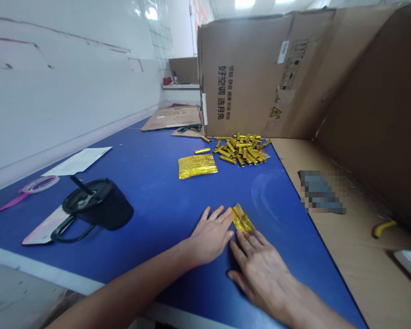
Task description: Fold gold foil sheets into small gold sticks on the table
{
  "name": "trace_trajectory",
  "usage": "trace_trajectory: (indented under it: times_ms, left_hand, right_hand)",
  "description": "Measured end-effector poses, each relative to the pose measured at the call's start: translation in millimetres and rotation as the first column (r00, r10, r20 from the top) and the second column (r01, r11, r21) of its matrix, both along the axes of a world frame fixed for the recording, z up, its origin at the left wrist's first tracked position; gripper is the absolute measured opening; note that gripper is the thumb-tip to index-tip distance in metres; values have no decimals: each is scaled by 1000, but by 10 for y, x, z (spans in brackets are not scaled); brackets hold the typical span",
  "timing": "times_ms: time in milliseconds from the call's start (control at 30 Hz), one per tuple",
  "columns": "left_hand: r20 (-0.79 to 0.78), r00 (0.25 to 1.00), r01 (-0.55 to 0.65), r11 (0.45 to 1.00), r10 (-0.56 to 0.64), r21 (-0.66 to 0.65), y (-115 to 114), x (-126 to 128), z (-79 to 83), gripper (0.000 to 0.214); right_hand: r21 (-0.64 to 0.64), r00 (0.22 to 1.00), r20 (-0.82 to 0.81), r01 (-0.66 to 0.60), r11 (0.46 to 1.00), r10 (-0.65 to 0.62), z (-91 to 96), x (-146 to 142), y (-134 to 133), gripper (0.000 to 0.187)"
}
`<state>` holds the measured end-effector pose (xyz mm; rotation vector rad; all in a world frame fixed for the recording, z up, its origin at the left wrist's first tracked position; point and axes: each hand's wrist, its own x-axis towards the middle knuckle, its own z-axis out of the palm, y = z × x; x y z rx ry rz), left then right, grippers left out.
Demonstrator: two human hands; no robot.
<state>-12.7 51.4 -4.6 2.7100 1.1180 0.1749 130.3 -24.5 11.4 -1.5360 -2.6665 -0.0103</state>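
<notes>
A small piece of shiny gold foil [243,218] lies flat on the blue table in front of me. My left hand [210,235] rests beside it with fingers stretched out, its fingertips at the foil's left edge. At the near edge of the same foil, the fingers of my right hand [260,262] lie spread and touch it. Farther back is a flat stack of gold foil sheets [197,166], with a single rolled gold tube [202,151] just behind. A heap of rolled gold tubes [243,150] lies to the right of that stack.
A dark mug with a straw [96,203] stands at the left on the blue table [150,201]. Behind it lie a tape roll [40,184] and a white paper [77,161]. A large cardboard box [253,77] walls off the back; a blurred dark object [322,192] lies right.
</notes>
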Motion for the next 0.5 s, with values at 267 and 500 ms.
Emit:
trace_trajectory:
  times_ms: [267,500]
  left_hand:
    - [96,990,-115,988,105,107,82,104,-32,28]
    - [79,936,-351,933,344,85,64,237,33,33]
  right_hand:
    - [-62,993,-9,-117,991,116,45,-104,-94,57]
    - [23,993,-69,-99,995,100,-1,-95,-88,61]
